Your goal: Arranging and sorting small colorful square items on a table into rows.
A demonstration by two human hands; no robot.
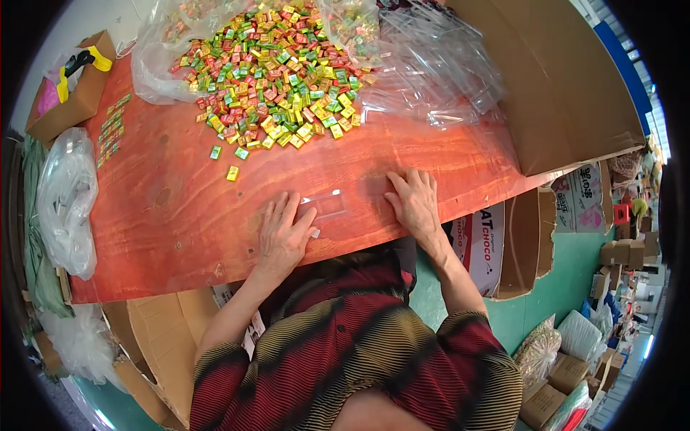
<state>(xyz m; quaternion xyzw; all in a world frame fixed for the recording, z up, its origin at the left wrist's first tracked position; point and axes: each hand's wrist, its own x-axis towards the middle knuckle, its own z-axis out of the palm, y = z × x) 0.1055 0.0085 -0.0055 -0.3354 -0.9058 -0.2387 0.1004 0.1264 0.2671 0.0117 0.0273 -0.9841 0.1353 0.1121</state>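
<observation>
A clear plastic box lies on the red wooden table, between my hands. My left hand rests at its left end, fingers spread on the wood, with the thumb and index finger close to the box's edge; whether they touch it I cannot tell. By the thumb sits a tiny white piece. To the right of the box, my right hand lies on the table with its fingers apart and slightly bent, holding nothing. Beyond both hands spreads a heap of small red, green and yellow packets, a few of them loose in front.
Clear plastic boxes pile up at the back right, beside a large cardboard box. Plastic bags flank the heap. Rows of packets lie at the left, near a small carton. An open carton stands below the table's front edge.
</observation>
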